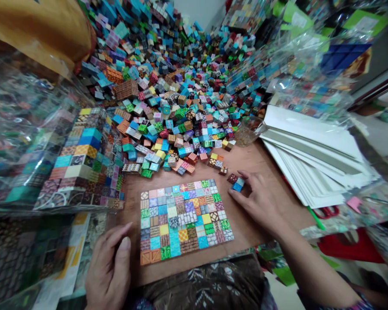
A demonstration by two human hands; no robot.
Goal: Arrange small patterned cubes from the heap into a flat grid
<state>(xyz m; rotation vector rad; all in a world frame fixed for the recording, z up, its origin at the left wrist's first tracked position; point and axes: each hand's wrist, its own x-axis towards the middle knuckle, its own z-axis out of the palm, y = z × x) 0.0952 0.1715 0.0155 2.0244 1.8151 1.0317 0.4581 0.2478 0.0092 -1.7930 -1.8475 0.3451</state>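
A flat rectangle of small patterned cubes, packed edge to edge, lies on a brown board in front of me. My left hand rests at the board's near left corner, fingers curled loosely, thumb beside the rectangle and holding nothing that I can see. My right hand lies to the right of the rectangle, its fingertips pinching a small blue cube next to a dark red cube.
A huge heap of loose coloured cubes fills the space behind the board. Wrapped stacks of cube sheets stand at the left. A pile of white cards lies at the right, with clear bags of cubes behind.
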